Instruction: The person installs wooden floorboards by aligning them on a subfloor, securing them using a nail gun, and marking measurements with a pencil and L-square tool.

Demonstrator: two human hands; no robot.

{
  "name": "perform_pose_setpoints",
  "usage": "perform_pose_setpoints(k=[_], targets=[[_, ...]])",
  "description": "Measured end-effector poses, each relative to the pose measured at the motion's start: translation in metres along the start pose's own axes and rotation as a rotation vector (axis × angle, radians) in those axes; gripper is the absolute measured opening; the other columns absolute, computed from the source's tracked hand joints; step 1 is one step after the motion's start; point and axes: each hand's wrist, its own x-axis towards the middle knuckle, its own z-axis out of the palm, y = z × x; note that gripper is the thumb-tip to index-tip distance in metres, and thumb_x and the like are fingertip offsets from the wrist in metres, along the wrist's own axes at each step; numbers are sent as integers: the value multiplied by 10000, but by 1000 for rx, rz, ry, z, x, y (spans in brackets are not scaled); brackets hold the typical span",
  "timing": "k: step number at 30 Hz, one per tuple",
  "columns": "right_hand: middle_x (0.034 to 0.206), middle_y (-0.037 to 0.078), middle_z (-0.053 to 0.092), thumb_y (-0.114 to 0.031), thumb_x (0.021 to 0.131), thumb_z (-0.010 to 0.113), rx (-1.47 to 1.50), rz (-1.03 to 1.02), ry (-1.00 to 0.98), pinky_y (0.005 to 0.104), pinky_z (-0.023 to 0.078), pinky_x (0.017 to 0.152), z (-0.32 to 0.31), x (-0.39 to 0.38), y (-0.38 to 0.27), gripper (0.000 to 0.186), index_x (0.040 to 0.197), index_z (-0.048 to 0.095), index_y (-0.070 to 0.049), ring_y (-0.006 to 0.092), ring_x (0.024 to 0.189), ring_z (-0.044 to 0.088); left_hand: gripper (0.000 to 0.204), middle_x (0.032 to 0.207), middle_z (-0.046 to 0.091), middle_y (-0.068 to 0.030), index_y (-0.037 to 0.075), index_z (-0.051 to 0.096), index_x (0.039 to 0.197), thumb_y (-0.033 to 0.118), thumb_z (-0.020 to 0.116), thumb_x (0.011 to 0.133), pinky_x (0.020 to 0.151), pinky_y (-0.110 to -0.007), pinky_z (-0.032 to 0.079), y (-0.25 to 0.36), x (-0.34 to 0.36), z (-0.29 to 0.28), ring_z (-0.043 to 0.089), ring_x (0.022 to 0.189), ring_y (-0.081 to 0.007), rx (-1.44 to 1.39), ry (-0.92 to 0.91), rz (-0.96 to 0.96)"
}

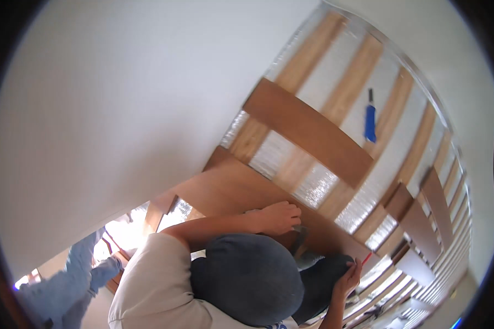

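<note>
Neither of my hands is in view. Below me a co-worker in a dark cap [247, 274] and light short-sleeved shirt [142, 285] bends over a wide brown board [225, 183]. The co-worker's left hand [277, 216] rests on the board beside a dark, curved item [300, 236] I cannot make out. The co-worker's right hand [348, 277] is at the board's right end, near a thin red item [367, 257], perhaps a pencil. A loose brown plank [307, 131] lies across wooden battens [350, 68] over silvery foil [318, 181].
A blue-handled tool [370, 123] lies among the battens. More planks [417, 230] lie to the right along the batten rows. A white wall [115, 98] borders the left, another [472, 93] the right. Legs in blue jeans [77, 274] show at lower left.
</note>
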Motion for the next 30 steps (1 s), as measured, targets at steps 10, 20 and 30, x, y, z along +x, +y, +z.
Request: perform_pose_setpoints(k=[10, 20, 30], targets=[[1185, 172, 758, -89, 1094, 582, 19, -21, -180, 370, 548, 975, 1, 12, -3, 346, 1427, 632, -11, 256, 1079, 716, 420, 1157, 588, -33, 179, 672, 1210, 383, 818, 873, 971, -404, 431, 1, -9, 0, 552, 1161, -240, 41, -22, 59], [1161, 166, 764, -57, 1076, 594, 10, -108, -157, 374, 553, 955, -3, 13, 2, 356, 1429, 627, -15, 250, 1055, 720, 388, 1145, 584, -29, 183, 675, 1196, 371, 801, 880, 959, -390, 417, 3, -4, 9, 550, 1146, -229, 132, 40, 63], [1149, 188, 748, -48, 1047, 588, 18, -105, -117, 403, 562, 969, 4, 10, 3, 365, 1405, 622, 19, 309, 1046, 715, 334, 1307, 605, -99, 132, 681, 1227, 329, 743, 965, 962, -440, 500, -4, -32, -21, 640, 1128, -291, -20, 99, -105]])
